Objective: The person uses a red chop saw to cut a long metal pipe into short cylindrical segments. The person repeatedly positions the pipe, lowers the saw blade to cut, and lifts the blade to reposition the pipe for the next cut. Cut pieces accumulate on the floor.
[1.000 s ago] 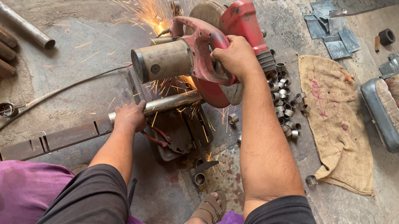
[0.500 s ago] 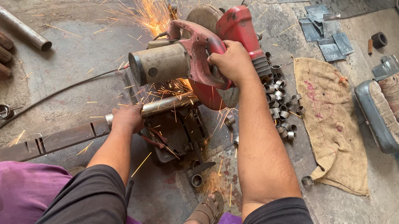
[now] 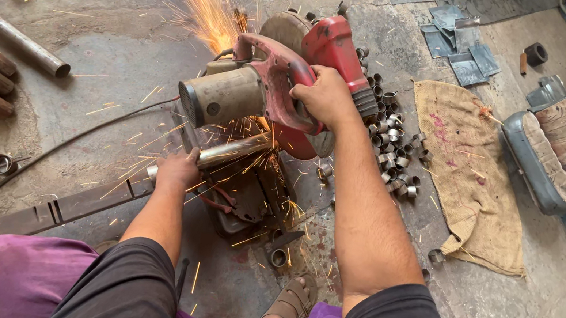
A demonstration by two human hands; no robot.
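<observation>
The bare left hand (image 3: 178, 170) clamps the steel pipe (image 3: 232, 150) in the vise just beside the disc, the right hand (image 3: 325, 97) clenches the red chop saw's handle (image 3: 272, 80); a slip could burn or cut fingers amid sparks (image 3: 205, 0).

The person wears a black top with short sleeves that end above the elbows, leaving both forearms bare. Neither the left hand (image 3: 178, 170) nor the right hand (image 3: 325, 97) has a glove, ring or watch. The lower garment is loose purple cloth, creased over the knees. 1 foot shows in a brown sandal (image 3: 291, 299) with broad straps.
</observation>
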